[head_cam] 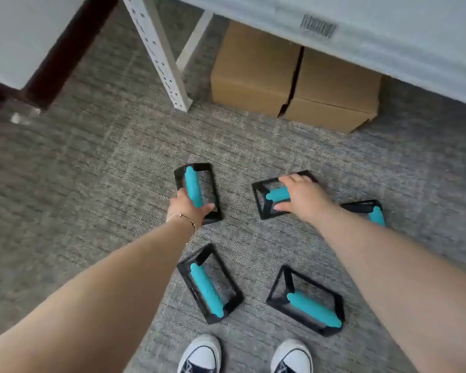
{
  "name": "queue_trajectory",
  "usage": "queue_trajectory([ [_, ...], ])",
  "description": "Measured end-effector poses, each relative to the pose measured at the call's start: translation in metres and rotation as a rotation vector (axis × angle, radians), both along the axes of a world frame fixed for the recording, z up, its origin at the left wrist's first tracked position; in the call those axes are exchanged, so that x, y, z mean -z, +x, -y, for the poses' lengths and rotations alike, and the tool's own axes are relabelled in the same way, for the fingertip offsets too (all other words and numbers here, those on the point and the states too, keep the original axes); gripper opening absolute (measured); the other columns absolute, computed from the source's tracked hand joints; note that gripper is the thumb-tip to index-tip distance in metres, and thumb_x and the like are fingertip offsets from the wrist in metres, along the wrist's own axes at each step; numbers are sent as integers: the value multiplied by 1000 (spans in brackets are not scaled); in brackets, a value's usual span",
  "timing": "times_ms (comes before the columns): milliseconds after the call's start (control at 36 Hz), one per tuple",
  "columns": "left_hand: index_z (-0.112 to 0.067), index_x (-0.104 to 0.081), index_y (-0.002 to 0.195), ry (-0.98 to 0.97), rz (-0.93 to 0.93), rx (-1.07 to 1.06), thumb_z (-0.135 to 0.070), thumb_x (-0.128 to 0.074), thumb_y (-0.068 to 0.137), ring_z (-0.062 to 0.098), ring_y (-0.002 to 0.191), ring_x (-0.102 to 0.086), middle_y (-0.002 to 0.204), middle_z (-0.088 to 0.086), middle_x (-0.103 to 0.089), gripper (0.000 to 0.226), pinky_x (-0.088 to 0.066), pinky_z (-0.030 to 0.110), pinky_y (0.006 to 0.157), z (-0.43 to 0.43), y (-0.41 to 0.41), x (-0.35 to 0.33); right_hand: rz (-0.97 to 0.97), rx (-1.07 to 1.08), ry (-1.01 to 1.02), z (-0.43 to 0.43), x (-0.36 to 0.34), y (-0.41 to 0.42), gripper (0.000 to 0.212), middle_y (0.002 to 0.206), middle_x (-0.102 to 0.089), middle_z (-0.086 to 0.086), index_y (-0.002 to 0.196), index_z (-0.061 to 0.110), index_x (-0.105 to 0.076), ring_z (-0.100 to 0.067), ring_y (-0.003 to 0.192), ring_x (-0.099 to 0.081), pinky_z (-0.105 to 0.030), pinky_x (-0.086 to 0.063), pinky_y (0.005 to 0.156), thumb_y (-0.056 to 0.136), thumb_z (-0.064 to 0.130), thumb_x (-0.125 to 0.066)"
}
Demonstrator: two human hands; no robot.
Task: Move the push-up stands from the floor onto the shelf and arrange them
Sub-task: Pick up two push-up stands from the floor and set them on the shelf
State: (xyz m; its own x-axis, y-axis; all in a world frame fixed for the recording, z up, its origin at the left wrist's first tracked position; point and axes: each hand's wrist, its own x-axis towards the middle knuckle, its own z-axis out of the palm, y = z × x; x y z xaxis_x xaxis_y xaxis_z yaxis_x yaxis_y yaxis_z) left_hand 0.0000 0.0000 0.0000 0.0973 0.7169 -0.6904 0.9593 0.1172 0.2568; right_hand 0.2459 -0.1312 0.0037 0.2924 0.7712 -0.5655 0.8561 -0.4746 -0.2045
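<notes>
Several push-up stands, black frames with teal foam grips, lie on the grey carpet. My left hand (188,208) closes around the near end of the teal grip of the far left stand (193,184). My right hand (303,196) wraps the grip of the far middle stand (273,196), fingers curled over it. A third stand (371,212) lies to the right, partly hidden by my right forearm. Two more stands sit nearer my feet, one at the left (207,286) and one at the right (308,305). The white shelf (361,28) runs overhead at the top.
Two cardboard boxes (293,84) sit on the floor under the shelf. A white perforated shelf post (162,55) stands left of them. A dark skirting and wall corner (65,52) are at the far left. My two sneakers (242,356) are at the bottom edge.
</notes>
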Motion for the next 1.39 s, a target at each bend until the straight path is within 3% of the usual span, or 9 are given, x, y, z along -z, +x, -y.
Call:
queue_trajectory([
  [139, -9, -33, 142, -3, 24, -85, -53, -76, 75, 33, 118, -54, 132, 14, -52, 90, -48, 46, 98, -6, -3, 38, 63, -111, -42, -9, 34, 1, 79, 145, -45, -5, 146, 22, -36, -29, 131, -41, -44, -32, 109, 82, 53, -69],
  [333, -12, -27, 146, 23, 126, -137, -49, -73, 80, 33, 110, -59, 125, 12, -58, 89, -50, 42, 93, -13, 1, 78, 164, -249, -111, -19, 75, 10, 75, 142, -47, -5, 141, 19, -41, -26, 133, -40, -42, -24, 117, 82, 56, -67],
  [528, -9, -38, 133, 51, 151, -194, -46, -67, 86, 33, 97, -62, 111, 12, -62, 66, -53, 42, 84, -22, 7, 92, 146, -343, -161, -29, 88, 19, 58, 118, -63, -3, 123, 21, -53, -29, 109, -59, -46, -44, 98, 82, 60, -63],
  [722, -18, -31, 137, 71, 222, -104, -44, -64, 88, 30, 81, -69, 100, 7, -65, 63, -58, 47, 78, -7, 8, 60, 4, -52, 12, -18, 48, 1, 59, 105, -65, -8, 117, 14, -50, -24, 82, -54, -35, -44, 66, 85, 63, -59],
  [889, -17, -34, 132, 33, 255, -133, -44, -60, 91, 23, 65, -70, 82, -4, -58, 55, -59, 39, 63, 28, 10, -32, 79, 185, 152, 14, -36, -34, 66, 86, -66, -8, 111, 12, -52, -29, 74, -63, -37, -53, 61, 86, 73, -44],
  [1111, -18, -35, 138, -21, 249, -119, -47, -58, 91, 18, 70, -68, 87, 1, -63, 60, -55, 33, 56, 64, 15, -214, -294, 866, 183, 56, -209, -75, 47, 76, -61, -3, 85, 18, -46, -19, 60, -64, -26, -42, 46, 87, 64, -54],
  [1194, -16, -38, 136, -27, 278, -97, -48, -60, 90, 18, 71, -68, 91, 1, -62, 60, -59, 36, 63, 72, 19, -293, -459, 1048, 246, 68, -283, -78, 38, 81, -68, -4, 93, 19, -54, -20, 61, -69, -34, -57, 57, 86, 55, -63],
  [1278, -16, -39, 134, 5, 322, -47, -48, -59, 90, 19, 69, -70, 91, -2, -60, 58, -61, 38, 63, 76, 24, -374, -550, 1109, 304, 76, -360, -74, 28, 83, -67, -2, 106, 22, -55, -24, 70, -71, -44, -59, 74, 87, 37, -69],
  [1389, -18, -43, 128, -11, 392, -73, -45, -58, 92, 15, 58, -72, 91, -5, -58, 47, -62, 38, 61, 84, 24, -471, -697, 1156, 388, 85, -457, -75, 26, 88, -61, -13, 112, 26, -47, -26, 61, -61, -43, -57, 60, 92, 27, -64],
])
